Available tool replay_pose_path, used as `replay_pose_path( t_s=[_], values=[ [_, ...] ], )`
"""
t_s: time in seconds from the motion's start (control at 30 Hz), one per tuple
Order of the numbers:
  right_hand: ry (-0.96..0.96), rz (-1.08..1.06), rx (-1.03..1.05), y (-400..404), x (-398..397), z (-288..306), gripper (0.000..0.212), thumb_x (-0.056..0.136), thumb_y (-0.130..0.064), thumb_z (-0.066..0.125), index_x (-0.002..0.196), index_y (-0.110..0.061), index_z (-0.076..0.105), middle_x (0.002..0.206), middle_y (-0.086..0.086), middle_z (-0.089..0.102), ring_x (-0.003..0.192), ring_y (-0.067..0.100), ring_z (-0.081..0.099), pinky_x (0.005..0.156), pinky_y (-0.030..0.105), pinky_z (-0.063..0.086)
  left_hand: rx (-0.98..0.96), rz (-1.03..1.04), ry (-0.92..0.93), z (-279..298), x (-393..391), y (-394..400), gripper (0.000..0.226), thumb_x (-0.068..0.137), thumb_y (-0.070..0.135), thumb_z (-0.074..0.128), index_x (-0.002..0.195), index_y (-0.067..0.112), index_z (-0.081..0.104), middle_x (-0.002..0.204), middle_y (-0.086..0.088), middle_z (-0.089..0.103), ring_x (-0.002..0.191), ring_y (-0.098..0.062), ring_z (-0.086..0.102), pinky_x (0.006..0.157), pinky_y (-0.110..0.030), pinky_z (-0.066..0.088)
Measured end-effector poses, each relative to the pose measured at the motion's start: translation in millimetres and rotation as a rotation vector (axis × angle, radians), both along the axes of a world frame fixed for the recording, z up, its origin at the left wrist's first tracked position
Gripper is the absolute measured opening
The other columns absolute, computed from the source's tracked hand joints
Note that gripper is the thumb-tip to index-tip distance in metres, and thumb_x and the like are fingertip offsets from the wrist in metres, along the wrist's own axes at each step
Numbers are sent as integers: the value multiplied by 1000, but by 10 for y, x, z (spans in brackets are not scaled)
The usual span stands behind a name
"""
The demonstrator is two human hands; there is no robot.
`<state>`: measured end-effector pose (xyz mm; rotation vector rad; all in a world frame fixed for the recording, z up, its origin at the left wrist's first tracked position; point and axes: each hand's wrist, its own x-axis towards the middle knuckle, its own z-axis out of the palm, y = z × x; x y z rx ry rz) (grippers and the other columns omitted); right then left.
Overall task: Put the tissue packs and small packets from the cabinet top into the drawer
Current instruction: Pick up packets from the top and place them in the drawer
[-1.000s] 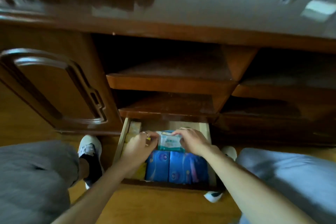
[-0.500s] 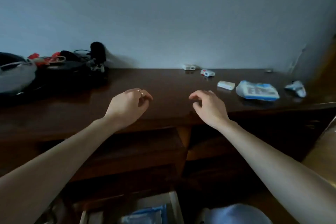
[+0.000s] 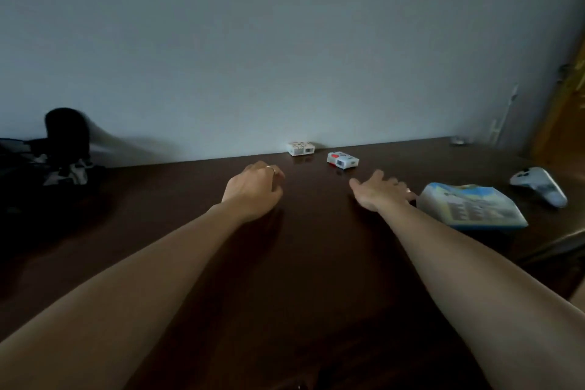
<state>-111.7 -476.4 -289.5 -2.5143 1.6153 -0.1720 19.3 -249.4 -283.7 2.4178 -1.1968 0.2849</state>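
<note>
Hands, left (image 3: 253, 188) loosely curled, right (image 3: 378, 191) spread beside tissue pack (image 3: 471, 207), both empty

It looked like a room in a home: a glossy dark wooden cabinet top (image 3: 177, 215) stood against a plain pale wall (image 3: 285, 41), scattered with everyday clutter (a tissue pack (image 3: 471, 207), small packets (image 3: 342, 161), a heap of dark belongings (image 3: 47, 158)).

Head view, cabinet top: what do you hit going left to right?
Dark clutter → left hand → white packet → red-marked packet → right hand → blue tissue pack → crumpled pale pack.
</note>
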Motion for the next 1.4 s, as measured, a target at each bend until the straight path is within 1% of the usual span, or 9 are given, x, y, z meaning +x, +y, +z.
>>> replay_pose_path(
  t_s=[0.13,0.23,0.3,0.43,0.6,0.8,1.07,1.27,1.4],
  values=[
    [-38,-47,-99,-243,322,-152,94,91,-81,20,157,-14,24,155,20,38,138,39,37,112,56,30,-20,36,44,-45,361,-546,45,95,28,56,141,26,52,143,-4,50,133,-25,47,101,-43,45],
    [-70,81,-40,-445,552,-48,95,88,-86,23,161,-34,-8,169,17,6,148,42,25,114,63,23,-39,44,19,-54,625,-988,51,98,24,49,149,21,43,150,-7,44,137,-28,41,106,-46,40],
    [-26,271,-8,-608,706,-20,86,90,-83,28,158,-47,-9,171,6,-14,153,41,14,114,69,19,-15,37,-74,-38,791,-1331,53,101,20,43,154,19,37,158,-4,36,144,-28,32,113,-47,33],
    [18,418,-5,-923,935,-191,74,91,-81,27,157,-53,9,172,-6,6,156,29,8,115,65,15,127,-3,-132,-193,1141,-2053,53,106,26,35,158,19,26,167,-1,22,154,-25,16,123,-48,20],
    [-50,390,-27,-979,995,-204,70,91,-77,34,151,-42,30,164,-3,29,151,25,24,112,61,24,130,48,-75,-307,1332,-2317,43,102,32,40,141,18,54,148,-10,46,137,-31,41,112,-44,33],
    [-93,462,56,-758,766,-107,56,97,-67,36,148,-43,34,161,-2,34,149,23,28,112,56,24,137,31,-16,-144,1108,-2054,42,99,27,47,134,4,56,138,-15,53,126,-34,51,106,-44,42],
    [-157,532,5,-278,347,-195,46,97,-64,40,139,-44,40,146,-3,49,137,23,43,103,51,31,176,-13,-4,-205,565,-1303,42,98,19,42,136,19,58,139,-10,60,122,-30,59,101,-41,47],
    [-337,507,-117,-75,228,-230,30,100,-50,46,126,-34,49,132,-3,61,121,22,55,99,49,41,3,15,-100,-32,690,-1078,51,98,24,49,149,20,43,150,-7,41,135,-30,45,107,-47,43],
    [-357,479,-151,-83,268,-249,37,100,-46,44,134,-31,43,135,2,58,122,25,52,101,51,40,106,-111,30,58,738,-1570,57,103,41,44,157,28,34,167,-2,23,152,-27,23,120,-48,27]
  ],
)
